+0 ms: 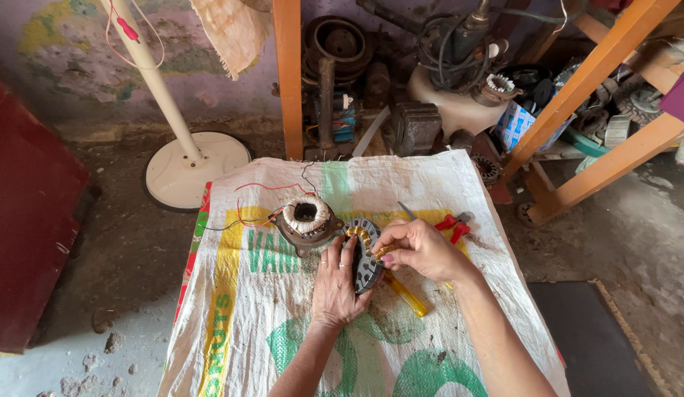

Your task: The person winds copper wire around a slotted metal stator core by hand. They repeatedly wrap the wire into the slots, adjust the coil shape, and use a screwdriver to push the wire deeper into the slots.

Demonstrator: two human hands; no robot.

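Woven sack (401,184) spread on floor as work mat. Left hand (335,283) pins dark stator core (365,257) upright near sack centre, steadying it. Right hand (423,248) pinches copper winding (359,235) at core's top. Wound stator (307,218) just beside, toward far edge. Yellow-handled screwdriver (404,292) under right wrist; red pliers (452,224) near right edge.

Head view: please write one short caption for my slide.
Left hand steadies a dark motor stator on a woven sack while the right hand works at its copper winding.
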